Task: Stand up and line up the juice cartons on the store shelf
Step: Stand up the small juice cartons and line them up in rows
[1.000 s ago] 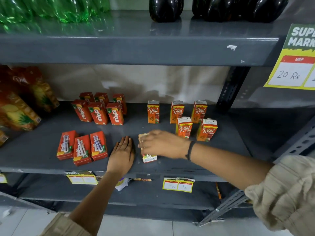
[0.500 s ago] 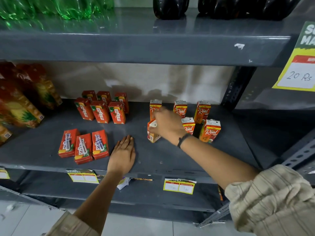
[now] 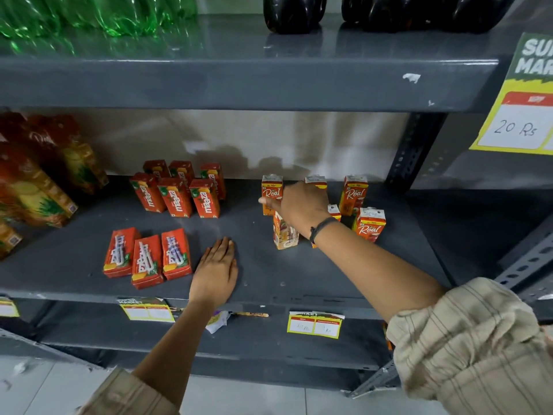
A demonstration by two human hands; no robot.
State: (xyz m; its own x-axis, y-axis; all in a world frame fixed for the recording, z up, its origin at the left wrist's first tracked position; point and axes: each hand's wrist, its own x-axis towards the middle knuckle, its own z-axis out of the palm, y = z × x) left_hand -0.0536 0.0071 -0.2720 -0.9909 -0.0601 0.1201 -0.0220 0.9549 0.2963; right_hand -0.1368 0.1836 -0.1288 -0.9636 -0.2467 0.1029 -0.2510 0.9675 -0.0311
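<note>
Since the frame a second earlier, the right hand (image 3: 299,206) had carried a juice carton (image 3: 284,235) from its flat position near the shelf's front edge back toward the standing Real cartons (image 3: 356,194), and it now stood upright under the wrist. Much of that carton was covered by the hand and wristband (image 3: 323,227), so whether any finger touched it could not be told. The fingers were spread loosely with the forefinger stretched out, its tip in front of the rear-left Real carton (image 3: 271,191); no closed grasp showed. Two more Real cartons behind the hand were largely hidden, only their tops showing.

The left hand (image 3: 216,269) had stayed put, lying flat and open, palm down on the grey shelf (image 3: 263,274), holding nothing. Just to its left lay three red Maaza cartons (image 3: 147,256) on their backs, side by side. Farther back from that hand, six Maaza cartons (image 3: 176,191) stood upright in two rows. Larger juice packs (image 3: 36,187) at the far left were blurred and cut off by the frame edge. Above, green bottles (image 3: 89,16) and dark bottles (image 3: 377,12) were cropped at the top.
</note>
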